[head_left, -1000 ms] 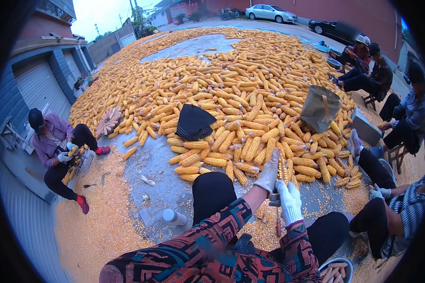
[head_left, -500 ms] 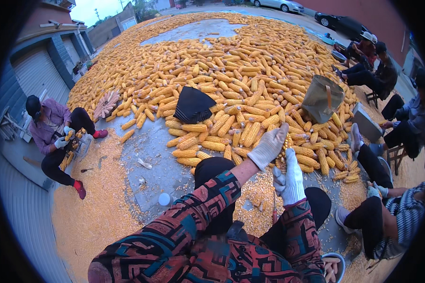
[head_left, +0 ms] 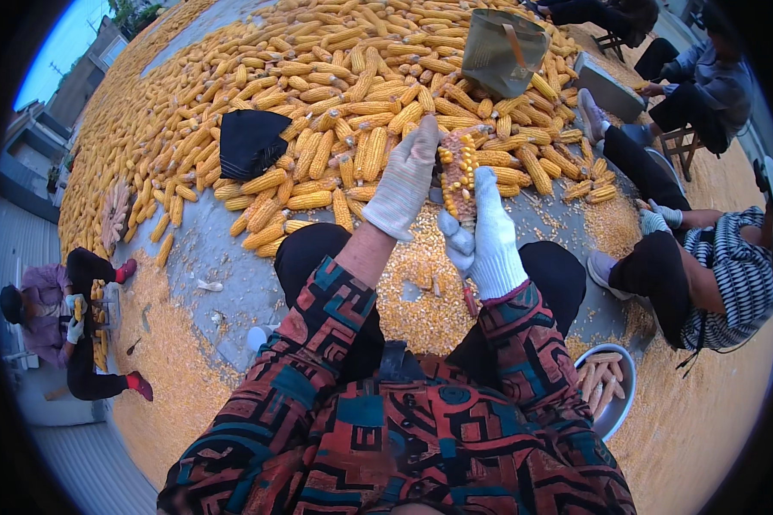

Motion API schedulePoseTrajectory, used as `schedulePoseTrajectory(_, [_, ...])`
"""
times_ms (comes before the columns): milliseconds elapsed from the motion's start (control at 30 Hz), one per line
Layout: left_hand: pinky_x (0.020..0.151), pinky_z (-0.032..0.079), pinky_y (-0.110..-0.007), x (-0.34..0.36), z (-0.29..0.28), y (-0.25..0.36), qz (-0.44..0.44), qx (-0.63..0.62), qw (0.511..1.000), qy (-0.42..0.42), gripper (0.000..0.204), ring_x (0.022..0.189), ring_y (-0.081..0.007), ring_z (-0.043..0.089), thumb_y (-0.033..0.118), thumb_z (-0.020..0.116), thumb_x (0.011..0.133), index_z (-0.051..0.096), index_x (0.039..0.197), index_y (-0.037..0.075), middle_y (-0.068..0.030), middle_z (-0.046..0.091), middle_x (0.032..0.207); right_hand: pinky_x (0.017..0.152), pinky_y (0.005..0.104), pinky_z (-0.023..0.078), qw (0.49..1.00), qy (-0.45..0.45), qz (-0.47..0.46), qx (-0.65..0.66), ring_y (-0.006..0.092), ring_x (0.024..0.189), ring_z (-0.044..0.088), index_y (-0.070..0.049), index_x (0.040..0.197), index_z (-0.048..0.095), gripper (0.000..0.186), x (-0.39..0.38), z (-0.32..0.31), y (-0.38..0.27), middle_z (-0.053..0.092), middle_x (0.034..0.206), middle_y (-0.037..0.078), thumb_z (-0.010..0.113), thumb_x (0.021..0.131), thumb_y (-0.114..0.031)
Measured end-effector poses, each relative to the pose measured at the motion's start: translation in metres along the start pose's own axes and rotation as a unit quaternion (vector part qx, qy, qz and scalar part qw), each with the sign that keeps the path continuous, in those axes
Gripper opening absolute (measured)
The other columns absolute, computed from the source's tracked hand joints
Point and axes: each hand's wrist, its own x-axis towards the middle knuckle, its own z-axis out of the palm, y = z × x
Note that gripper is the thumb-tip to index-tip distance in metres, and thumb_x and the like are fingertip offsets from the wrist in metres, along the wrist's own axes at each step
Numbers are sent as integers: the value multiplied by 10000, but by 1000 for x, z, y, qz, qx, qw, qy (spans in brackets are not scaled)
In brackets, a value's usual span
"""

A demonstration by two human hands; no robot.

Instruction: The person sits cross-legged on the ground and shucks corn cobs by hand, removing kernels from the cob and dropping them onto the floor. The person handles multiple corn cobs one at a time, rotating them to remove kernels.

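Between my two gloved hands is a corn cob (head_left: 460, 176), upright and partly stripped. Rows of yellow kernels remain on it beside bare pinkish core. My left hand (head_left: 404, 182), in a pale striped glove, lies along the cob's left side, closed against it; its inner fingers are partly hidden. My right hand (head_left: 488, 240), in a white glove with grey finger pads, grips the lower end with the thumb up along the right side. Below both hands, loose kernels (head_left: 416, 313) lie heaped between my knees, with a few cob pieces among them.
A large pile of corn ears (head_left: 335, 94) spreads ahead, with a black cloth (head_left: 251, 144) and an olive bag (head_left: 504, 53) on it. A basin (head_left: 629, 390) of stripped cobs stands right of me. One person (head_left: 47, 300) sits left; others, including one in stripes (head_left: 721, 266), sit right.
My view has turned, so the pile and bag sit further left. The cob, largely hidden before, now faces me with its bare core showing, and my hands are still around it.
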Motion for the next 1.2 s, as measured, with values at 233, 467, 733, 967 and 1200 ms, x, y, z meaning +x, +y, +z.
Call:
schedulePoseTrajectory(233, [731,439,-229,-6,14,1,105,91,988,-63,337,820,-75,500,342,555,956,602,1057,24,2,563,886,275,212,205,989,121,9,-84,70,303,306,-215,1060,494,493,-15,18,-5,492,525,7,448,875,-669])
schedulePoseTrajectory(467, [647,425,-235,1,10,-5,50,18,999,-7,324,735,-65,472,327,539,965,597,1002,10,8,560,806,265,224,175,998,56,-10,41,72,310,279,-146,955,540,572,-10,8,-5,431,514,0,410,871,-697])
schedulePoseTrajectory(733, [854,425,-256,-12,23,2,-48,-10,997,-63,500,947,-101,501,449,547,939,517,1160,2,-29,552,1013,536,292,473,900,151,-250,-323,144,561,561,-27,1196,529,485,-2,8,19,605,763,90,446,957,-441])
schedulePoseTrajectory(967, [664,432,-214,-5,24,-11,40,-109,993,18,409,757,-42,467,424,474,980,581,972,29,33,510,815,561,290,482,910,125,-263,-295,151,593,575,-23,1223,524,474,11,4,28,612,758,96,452,956,-407])
schedulePoseTrajectory(1200, [594,403,-200,10,10,-25,57,-74,995,46,436,658,-35,421,434,429,994,574,881,39,46,451,721,478,271,426,962,115,-150,-200,129,519,520,-35,1166,543,452,-4,13,14,578,694,47,463,946,-422])
